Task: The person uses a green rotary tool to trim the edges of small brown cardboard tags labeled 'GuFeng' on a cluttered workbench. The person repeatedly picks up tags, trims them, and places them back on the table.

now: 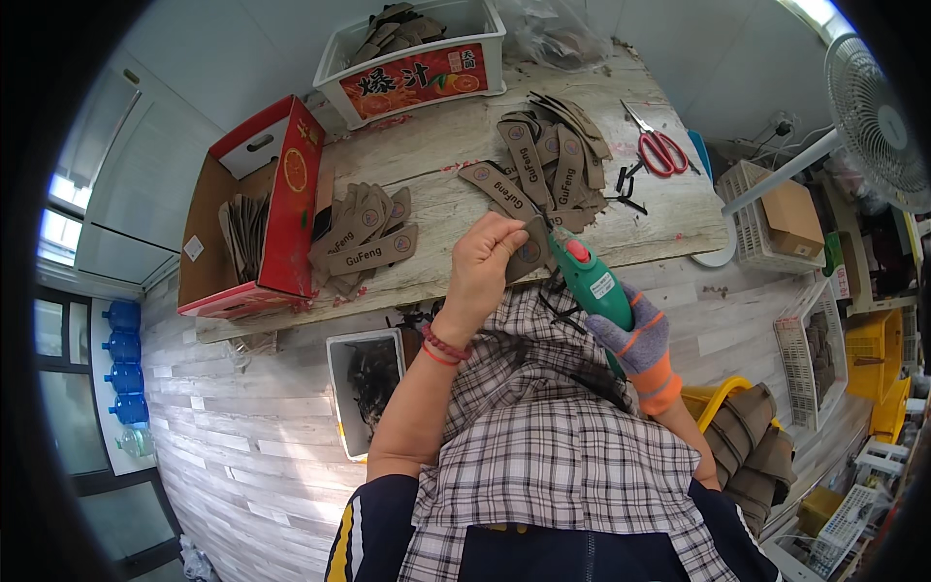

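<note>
Green handheld power tool, red-buttoned: our grey-and-orange gloved right hand wraps its fingers round it, seemingly for control. Curved brown felt-like piece: our bare left hand pinches it beside the tool's tip, near the wooden table, presumably for steadiness.

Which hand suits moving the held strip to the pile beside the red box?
Left hand, probably: it pinches that brown strip and is nearer the pile; right hand grips a green power tool.
</note>
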Demonstrator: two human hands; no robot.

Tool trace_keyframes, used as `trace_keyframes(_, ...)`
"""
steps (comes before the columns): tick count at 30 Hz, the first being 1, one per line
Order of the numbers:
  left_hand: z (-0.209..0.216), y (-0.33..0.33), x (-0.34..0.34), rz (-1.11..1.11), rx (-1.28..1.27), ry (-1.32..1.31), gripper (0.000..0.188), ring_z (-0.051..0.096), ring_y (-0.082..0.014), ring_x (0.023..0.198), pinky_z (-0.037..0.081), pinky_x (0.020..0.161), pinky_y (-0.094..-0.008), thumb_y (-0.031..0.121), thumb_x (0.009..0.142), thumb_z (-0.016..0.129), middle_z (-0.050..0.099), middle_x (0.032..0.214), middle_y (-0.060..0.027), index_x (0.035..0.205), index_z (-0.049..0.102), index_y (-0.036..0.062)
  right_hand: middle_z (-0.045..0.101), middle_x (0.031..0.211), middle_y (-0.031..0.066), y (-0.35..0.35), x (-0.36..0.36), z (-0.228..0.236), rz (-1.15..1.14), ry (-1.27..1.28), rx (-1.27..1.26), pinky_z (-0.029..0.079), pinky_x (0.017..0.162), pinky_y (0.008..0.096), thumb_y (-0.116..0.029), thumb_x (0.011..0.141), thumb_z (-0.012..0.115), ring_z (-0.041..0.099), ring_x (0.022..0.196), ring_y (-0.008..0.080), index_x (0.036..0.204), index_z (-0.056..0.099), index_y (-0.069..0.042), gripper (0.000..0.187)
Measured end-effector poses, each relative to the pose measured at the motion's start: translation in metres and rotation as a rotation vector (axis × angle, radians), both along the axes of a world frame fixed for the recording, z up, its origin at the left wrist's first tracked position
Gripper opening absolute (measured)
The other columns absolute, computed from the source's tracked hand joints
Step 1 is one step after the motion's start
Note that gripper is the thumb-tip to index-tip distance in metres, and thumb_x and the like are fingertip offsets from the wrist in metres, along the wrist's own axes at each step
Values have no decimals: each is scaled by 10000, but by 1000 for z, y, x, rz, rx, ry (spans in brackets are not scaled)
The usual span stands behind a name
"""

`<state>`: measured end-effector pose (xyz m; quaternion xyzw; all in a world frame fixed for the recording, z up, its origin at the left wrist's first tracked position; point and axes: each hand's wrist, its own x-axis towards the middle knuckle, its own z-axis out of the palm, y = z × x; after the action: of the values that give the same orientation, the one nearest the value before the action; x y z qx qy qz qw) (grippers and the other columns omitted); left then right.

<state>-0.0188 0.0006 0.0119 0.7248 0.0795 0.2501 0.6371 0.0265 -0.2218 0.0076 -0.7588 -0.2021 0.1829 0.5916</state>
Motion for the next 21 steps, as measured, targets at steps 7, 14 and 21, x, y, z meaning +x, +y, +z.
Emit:
trace_keyframes(7,1,30,-12,-35,226,97,127,552,-145,769,435,704,-250,54,860,568,562,822,-55,929,619,-39,666,889,77,1,3,4,29,81,3,502,700,259,-233,719,794,609,784,105,1144,565,6,538)
trace_keyframes(14,-3,133,-28,724,1151,374,343,459,-303,1114,344,932,-462,256,798,648,530,1115,-157,1061,610,39,647,921,64,-13,6,-11,-68,103,61,484,705,237,-173,754,769,569,797,84,1145,568,21,481)
trace_keyframes(21,-79,82,75,599,1162,527,598,267,-352,1300,108,1099,-542,373,784,673,420,1272,-173,1246,488,41,638,912,44,-9,5,-12,-47,153,36,479,686,231,-172,756,768,559,779,80,1135,566,30,474)
